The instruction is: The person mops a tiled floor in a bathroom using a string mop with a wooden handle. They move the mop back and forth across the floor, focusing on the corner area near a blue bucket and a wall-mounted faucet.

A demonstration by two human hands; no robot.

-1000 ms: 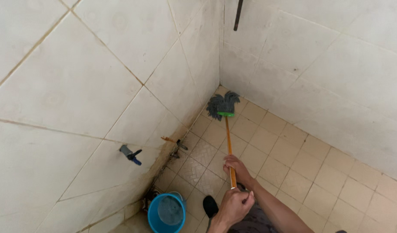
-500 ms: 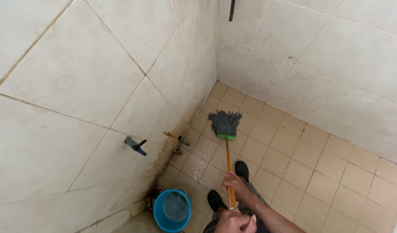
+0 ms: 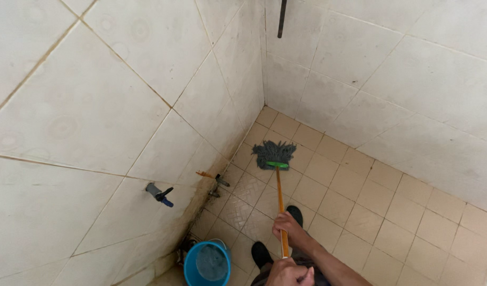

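— Head view: where is the mop point(image 3: 275, 156)?
— Its grey head lies on the tan floor tiles point(image 3: 360, 212) near the corner; the handle runs back through both hands.
— The fingers?
— The right hand point(image 3: 289, 226) wraps the orange handle; the left hand point(image 3: 287, 272) closes round its end, beside a blue bucket point(image 3: 207, 263).

Mop head point(image 3: 274, 153): grey stringy cloth strands, matt, on a glossy green plastic clamp point(image 3: 278, 164). Mop handle point(image 3: 280, 196): smooth orange-yellow, wood or coated metal, cannot tell. Bucket point(image 3: 207, 264): smooth blue plastic. Floor tiles point(image 3: 360, 212): beige ceramic, matt, dull. Wall tiles point(image 3: 121, 79): white glazed ceramic, slightly glossy, stained grout. Wall tap point(image 3: 158, 193): grey plastic-looking, blue tip.
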